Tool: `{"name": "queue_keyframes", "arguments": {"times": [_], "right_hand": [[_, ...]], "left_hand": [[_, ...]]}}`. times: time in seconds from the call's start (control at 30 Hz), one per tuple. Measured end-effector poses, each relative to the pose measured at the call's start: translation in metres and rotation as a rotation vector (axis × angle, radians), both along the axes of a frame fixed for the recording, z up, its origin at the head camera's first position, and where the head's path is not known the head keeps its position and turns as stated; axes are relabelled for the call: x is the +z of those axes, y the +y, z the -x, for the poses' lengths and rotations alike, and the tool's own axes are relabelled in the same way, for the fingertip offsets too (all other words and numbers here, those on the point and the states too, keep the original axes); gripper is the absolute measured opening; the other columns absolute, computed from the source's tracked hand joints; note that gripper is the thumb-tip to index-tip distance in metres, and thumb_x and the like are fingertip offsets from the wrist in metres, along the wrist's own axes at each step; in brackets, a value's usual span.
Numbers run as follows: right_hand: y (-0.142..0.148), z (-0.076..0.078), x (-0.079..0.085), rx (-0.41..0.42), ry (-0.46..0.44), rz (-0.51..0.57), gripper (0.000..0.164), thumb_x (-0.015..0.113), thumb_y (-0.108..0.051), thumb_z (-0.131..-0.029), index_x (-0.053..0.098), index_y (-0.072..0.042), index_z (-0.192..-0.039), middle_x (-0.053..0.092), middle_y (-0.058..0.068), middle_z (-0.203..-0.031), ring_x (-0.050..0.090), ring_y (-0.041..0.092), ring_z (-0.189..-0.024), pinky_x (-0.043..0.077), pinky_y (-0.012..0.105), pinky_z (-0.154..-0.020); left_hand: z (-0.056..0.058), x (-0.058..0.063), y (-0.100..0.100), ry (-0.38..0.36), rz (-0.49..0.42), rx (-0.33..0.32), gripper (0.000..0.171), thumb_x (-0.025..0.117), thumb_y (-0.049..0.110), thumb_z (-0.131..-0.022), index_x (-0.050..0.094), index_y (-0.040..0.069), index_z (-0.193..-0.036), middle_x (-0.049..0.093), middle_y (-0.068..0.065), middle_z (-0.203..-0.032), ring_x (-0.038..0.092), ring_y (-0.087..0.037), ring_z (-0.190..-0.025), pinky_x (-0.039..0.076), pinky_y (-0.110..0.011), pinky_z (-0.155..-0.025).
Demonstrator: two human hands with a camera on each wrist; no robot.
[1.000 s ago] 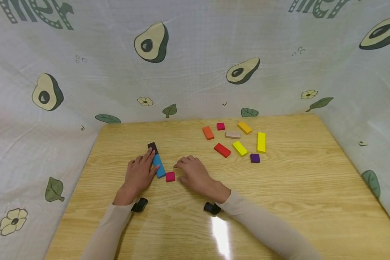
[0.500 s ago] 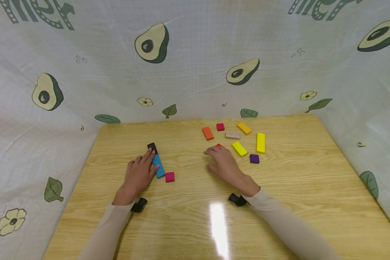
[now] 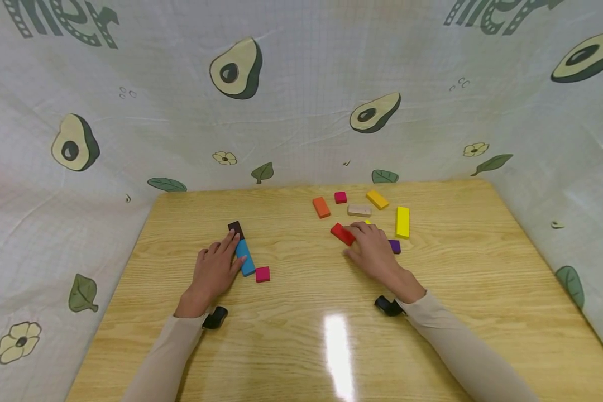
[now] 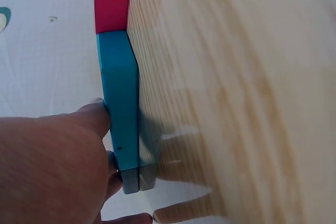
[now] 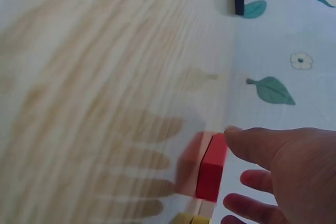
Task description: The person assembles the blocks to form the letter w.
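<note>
My left hand (image 3: 215, 269) lies on a row of blocks at the left, its fingertips on the black block (image 3: 235, 226) and its thumb touching the blue block (image 3: 248, 263). These two blocks stand end to end; a pink block (image 3: 263, 274) sits at the near end of the blue one. In the left wrist view, the thumb meets the side of the blue block (image 4: 119, 103). My right hand (image 3: 374, 255) is over the scattered blocks, fingertips at the right end of a red block (image 3: 339, 230). It covers most of a yellow block (image 3: 368, 222) and part of a purple block (image 3: 395, 246).
Behind the right hand lie an orange block (image 3: 321, 207), a small pink block (image 3: 340, 197), a beige block (image 3: 359, 210) and an amber block (image 3: 377, 199). A long yellow block (image 3: 402, 222) is to their right. Patterned cloth (image 3: 301, 111) borders the wooden table (image 3: 281, 335).
My right hand has moved right and away from beside the near pink block, across to the red and yellow blocks, carrying nothing. The left hand has stayed in place.
</note>
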State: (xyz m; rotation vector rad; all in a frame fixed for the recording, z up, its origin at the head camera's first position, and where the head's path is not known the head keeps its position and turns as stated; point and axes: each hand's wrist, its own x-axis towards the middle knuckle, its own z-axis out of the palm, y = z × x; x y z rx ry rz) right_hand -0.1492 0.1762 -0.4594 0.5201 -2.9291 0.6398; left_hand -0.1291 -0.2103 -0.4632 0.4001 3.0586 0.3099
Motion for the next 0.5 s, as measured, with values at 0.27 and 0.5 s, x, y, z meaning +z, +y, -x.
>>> {"name": "queue_keyframes", "arguments": {"times": [0.27, 0.5], "right_hand": [[0.0041, -0.002, -0.0041, -0.01, 0.005, -0.083, 0.056, 0.082, -0.022, -0.095, 0.063, 0.0, -0.142, 0.066, 0.024, -0.134, 0.056, 0.046, -0.123, 0.043, 0.062, -0.108], [0.003, -0.0018, -0.0054, 0.007, 0.005, -0.062, 0.054, 0.082, -0.021, -0.095, 0.064, 0.0, -0.142, 0.069, 0.022, -0.13, 0.056, 0.044, -0.121, 0.042, 0.061, -0.109]], "left_hand": [[0.0005, -0.0011, -0.0008, -0.001, 0.002, 0.0, 0.064, 0.055, 0.032, -0.111, 0.037, 0.001, -0.164, 0.032, -0.021, -0.17, 0.044, -0.047, -0.143, 0.035, -0.068, -0.112], [-0.0002, -0.0003, -0.0008, 0.004, -0.01, -0.001, 0.064, 0.057, 0.032, -0.111, 0.037, 0.0, -0.163, 0.033, -0.021, -0.17, 0.039, -0.048, -0.146, 0.033, -0.069, -0.113]]}}
